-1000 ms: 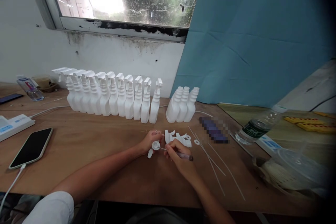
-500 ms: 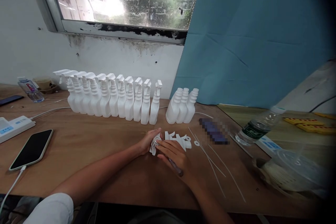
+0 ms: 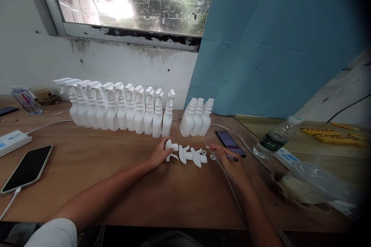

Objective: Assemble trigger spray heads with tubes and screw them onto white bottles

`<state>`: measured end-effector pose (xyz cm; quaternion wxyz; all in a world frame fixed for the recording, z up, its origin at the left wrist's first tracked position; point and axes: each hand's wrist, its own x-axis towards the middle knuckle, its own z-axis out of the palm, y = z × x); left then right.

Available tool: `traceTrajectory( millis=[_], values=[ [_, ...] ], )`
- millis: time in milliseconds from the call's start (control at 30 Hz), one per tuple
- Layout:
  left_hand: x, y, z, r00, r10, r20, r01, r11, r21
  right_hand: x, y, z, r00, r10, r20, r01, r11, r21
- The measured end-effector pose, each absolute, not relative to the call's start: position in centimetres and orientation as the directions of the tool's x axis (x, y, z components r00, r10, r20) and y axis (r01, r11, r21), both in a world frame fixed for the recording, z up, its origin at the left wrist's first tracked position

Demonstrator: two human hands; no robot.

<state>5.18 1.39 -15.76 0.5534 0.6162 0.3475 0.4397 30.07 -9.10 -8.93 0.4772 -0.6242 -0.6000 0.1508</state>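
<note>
My left hand [image 3: 159,153] is closed on a white trigger spray head [image 3: 171,147], its round collar facing right and the trigger hanging below. Just right of it, two more spray heads [image 3: 183,155] lie on the wooden table beside small white ring washers [image 3: 213,157]. My right hand [image 3: 232,164] holds a slim tool with a dark rounded handle [image 3: 232,158]; the tool's tip is hidden. Its thumb and index finger pinch at the upper end of thin white dip tubes [image 3: 229,183]; whether they grip one is unclear.
A row of white bottles with spray heads [image 3: 113,112] stands along the wall, with three open-necked bottles [image 3: 197,119] to its right. Phones [image 3: 27,168], a water bottle [image 3: 274,139], a lidded plastic cup [image 3: 314,183], power strips [image 3: 13,141] and cables surround the work area.
My right hand has left the spray head and moved right to the dip tubes, still holding the tool. The left hand keeps the spray head, now turned with its collar to the right.
</note>
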Motion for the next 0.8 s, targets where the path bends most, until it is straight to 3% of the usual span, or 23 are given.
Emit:
traceTrajectory(
  millis=[100, 200, 333, 433, 633, 800],
  values=[
    [5.2, 0.7, -15.6, 0.374, 0.902, 0.215, 0.102, -0.270, 0.957, 31.5, -8.8, -9.5, 0.236, 0.928, 0.289, 0.587, 0.101, -0.803],
    [5.2, 0.3, -15.4, 0.383, 0.884, 0.268, 0.218, -0.369, 0.904, 33.1, -8.3, -10.5, 0.315, 0.903, 0.293, 0.578, 0.062, -0.814],
    [5.4, 0.2, -15.5, 0.411, 0.860, 0.304, 0.300, -0.442, 0.845, 35.4, -7.7, -11.9, 0.302, 0.868, 0.395, 0.768, 0.024, -0.640],
    [5.5, 0.2, -15.6, 0.423, 0.847, 0.321, 0.321, -0.472, 0.821, 36.2, -7.6, -12.6, 0.224, 0.882, 0.415, 0.852, 0.029, -0.522],
    [5.4, 0.2, -15.8, 0.446, 0.817, 0.366, 0.300, -0.522, 0.799, 36.5, -7.3, -13.1, 0.090, 0.932, 0.352, 0.872, 0.097, -0.480],
    [5.5, 0.1, -15.8, 0.449, 0.795, 0.407, 0.265, -0.554, 0.789, 36.7, -7.1, -13.1, 0.122, 0.918, 0.377, 0.874, 0.081, -0.480]
  ],
)
